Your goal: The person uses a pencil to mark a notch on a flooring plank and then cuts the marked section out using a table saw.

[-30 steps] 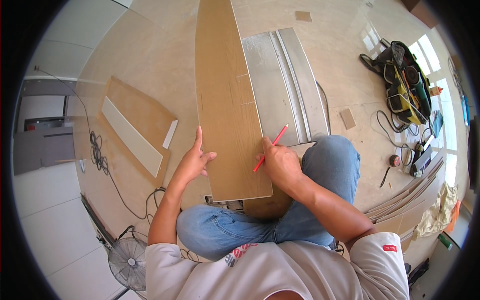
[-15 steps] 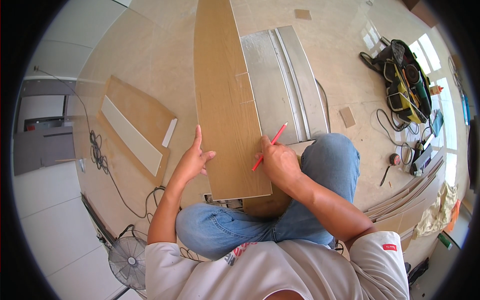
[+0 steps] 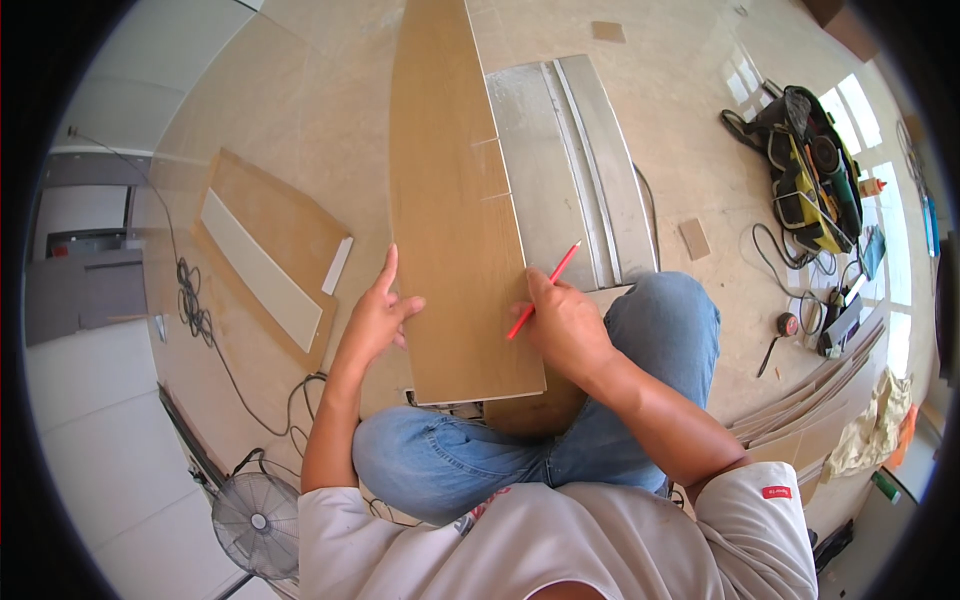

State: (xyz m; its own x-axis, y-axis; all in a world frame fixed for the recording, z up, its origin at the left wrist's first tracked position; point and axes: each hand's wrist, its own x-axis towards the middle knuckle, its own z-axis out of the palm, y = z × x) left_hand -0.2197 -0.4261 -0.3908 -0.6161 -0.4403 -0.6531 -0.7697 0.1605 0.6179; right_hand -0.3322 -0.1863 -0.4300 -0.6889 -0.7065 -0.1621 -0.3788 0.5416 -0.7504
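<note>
A long wood-grain plank (image 3: 455, 250) reaches from just in front of my knees to the far edge of the view, with short pencil-like marks near its right edge. At its left edge is my left hand (image 3: 372, 320), thumb on the top face, index finger stretched forward, the other fingers partly hidden against the edge. My right hand (image 3: 568, 325) is closed around a red pencil (image 3: 564, 260), its sharpened tip pointing up and away. Those right fingers also rest at the plank's right edge. Under and right of the plank lies a grooved metal plate (image 3: 545, 170).
Left of me lie a brown board (image 3: 285, 210) with a white strip (image 3: 260, 270) on it, a black cable (image 3: 190, 300) and a fan (image 3: 258, 522). To the right are an open tool bag (image 3: 812, 165), a tape measure (image 3: 787, 324) and stacked thin strips (image 3: 815, 385).
The plank's near end has shifted slightly left, and its marks sit a little farther from me. My left hand has moved slightly left with it. The right hand still holds the pencil.
</note>
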